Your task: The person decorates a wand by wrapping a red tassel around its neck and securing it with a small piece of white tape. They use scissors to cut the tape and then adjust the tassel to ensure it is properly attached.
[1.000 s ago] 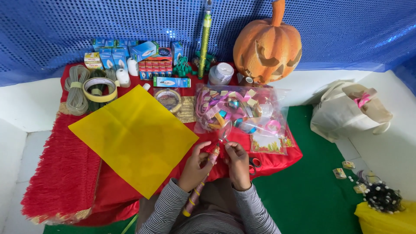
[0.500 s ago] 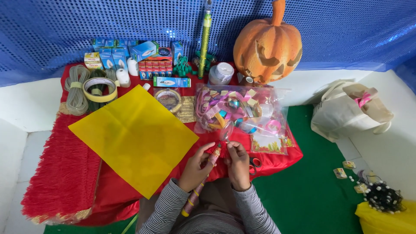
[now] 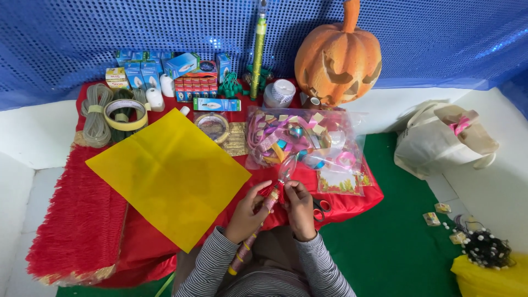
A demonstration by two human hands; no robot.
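My left hand (image 3: 246, 213) grips a long thin stick (image 3: 248, 242) wrapped in patterned pink and gold foil, which runs down toward my lap. My right hand (image 3: 300, 206) pinches the stick's upper end, where a clear film wrapping (image 3: 286, 166) rises toward the bag of ribbons. Both hands meet over the near edge of the red cloth (image 3: 140, 245). A yellow paper sheet (image 3: 168, 175) lies flat just left of my hands. Black-handled scissors (image 3: 320, 208) rest on the cloth right of my right hand.
A clear bag of coloured ribbons (image 3: 300, 140) lies behind my hands. An orange pumpkin lantern (image 3: 338, 58), small boxes (image 3: 165, 66), tape rolls (image 3: 125, 114) and green cord (image 3: 97, 113) line the back. A cream tote bag (image 3: 443, 140) sits on the right, a yellow bag (image 3: 489, 278) lower right.
My hands have shifted slightly on the stick's top end, with the clear film now pulled up a little. Everything else stays as it was.
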